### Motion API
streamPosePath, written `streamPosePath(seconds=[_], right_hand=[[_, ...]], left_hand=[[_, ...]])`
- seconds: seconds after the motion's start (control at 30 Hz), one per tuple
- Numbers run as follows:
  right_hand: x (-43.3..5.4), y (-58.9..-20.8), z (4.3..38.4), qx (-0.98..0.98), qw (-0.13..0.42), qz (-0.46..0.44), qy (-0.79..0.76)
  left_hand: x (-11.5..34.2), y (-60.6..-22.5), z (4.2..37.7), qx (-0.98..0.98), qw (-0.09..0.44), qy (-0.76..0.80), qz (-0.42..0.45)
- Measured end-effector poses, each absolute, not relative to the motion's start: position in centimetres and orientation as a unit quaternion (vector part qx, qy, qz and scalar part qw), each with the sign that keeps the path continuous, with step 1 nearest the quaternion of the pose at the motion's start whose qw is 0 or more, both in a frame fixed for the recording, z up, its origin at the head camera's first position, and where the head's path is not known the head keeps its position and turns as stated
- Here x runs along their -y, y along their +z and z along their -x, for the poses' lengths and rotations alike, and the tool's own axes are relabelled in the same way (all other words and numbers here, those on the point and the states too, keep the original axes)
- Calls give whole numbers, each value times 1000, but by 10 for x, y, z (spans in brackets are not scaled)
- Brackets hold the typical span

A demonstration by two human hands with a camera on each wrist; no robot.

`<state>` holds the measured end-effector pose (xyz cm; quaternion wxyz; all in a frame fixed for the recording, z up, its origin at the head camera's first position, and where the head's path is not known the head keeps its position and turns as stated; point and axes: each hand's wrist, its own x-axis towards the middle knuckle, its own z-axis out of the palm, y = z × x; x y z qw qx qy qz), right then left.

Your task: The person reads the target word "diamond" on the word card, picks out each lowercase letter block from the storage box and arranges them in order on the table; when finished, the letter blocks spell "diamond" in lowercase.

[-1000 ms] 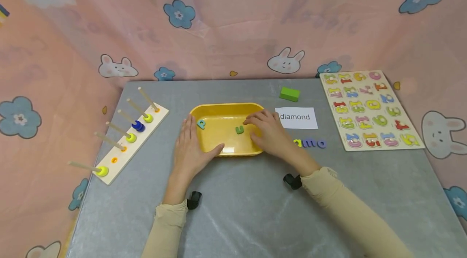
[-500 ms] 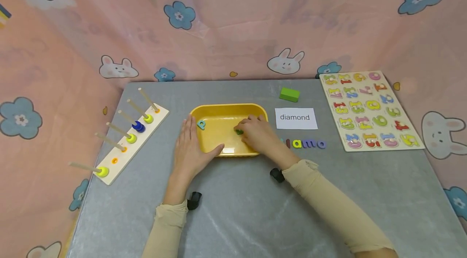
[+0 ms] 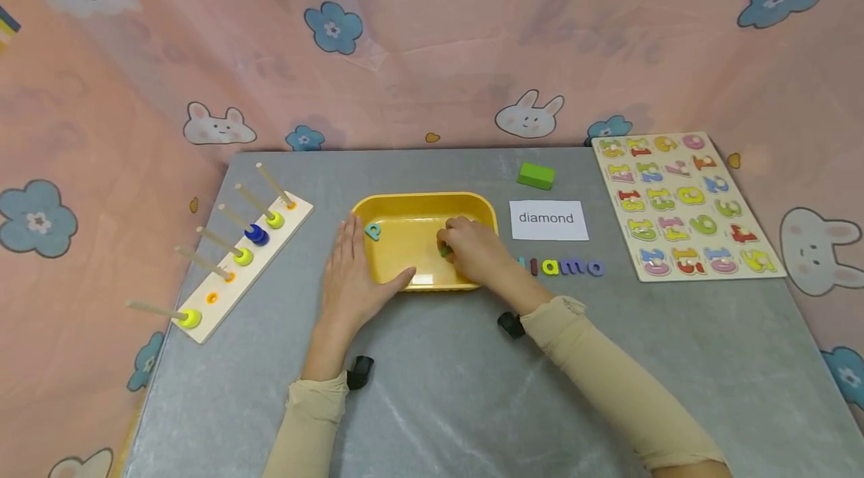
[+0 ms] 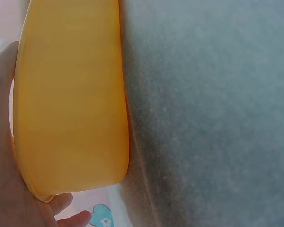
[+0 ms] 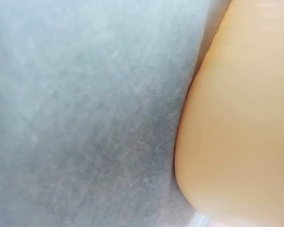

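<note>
On the tabletop (image 3: 432,388), the yellow tray (image 3: 418,196) sits midway between the left and right edges, nearer the far edge. The right hand (image 3: 475,249) is inside its right half, fingers curled in a pinch on a green letter (image 3: 445,251), whose shape is mostly covered. The left hand (image 3: 354,260) lies along the tray's left edge, fingers straight and thumb spread over the near rim, touching it without gripping anything small. A blue letter (image 3: 373,231) lies in the tray's far left corner, just beside the left fingers; it looks like a p or an upturned d.

Right of the tray, below the card (image 3: 549,220) printed "diamond", a row runs toward the right edge: a bit of a teal letter (image 3: 522,263) beside the right wrist, a red letter (image 3: 534,266), the a (image 3: 550,267), the m (image 3: 571,266) and the o (image 3: 595,267). Set against the card, the row seems done through the o, with an n and a last d left to place. The two letters in the tray may be those, though I cannot confirm it.
</note>
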<state>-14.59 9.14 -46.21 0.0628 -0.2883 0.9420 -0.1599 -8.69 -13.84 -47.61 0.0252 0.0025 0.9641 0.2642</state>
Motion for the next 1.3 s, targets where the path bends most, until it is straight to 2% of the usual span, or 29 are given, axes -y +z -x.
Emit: streamPosePath(seconds=[0.3,0.57,0.83,1.07,1.3], right_hand=[[-116,-443,133,-901,56,242,-355],[-165,-437,116,-879,4,196,-434],[-218,-439,103,-899,-47,122,-417],[-261,-445,93,-926,-128,102,-340],[-295,-451,86,-947,-93,42,-303]], left_hand=[[138,-477,88,-965,25,262,-3],[138,-477,87,-964,27,265,-3],[138,-477,87,-964,26,266,-4],[138,-477,87,-964,23,266,-5],[138,-477,87,-963,24,267,-5]])
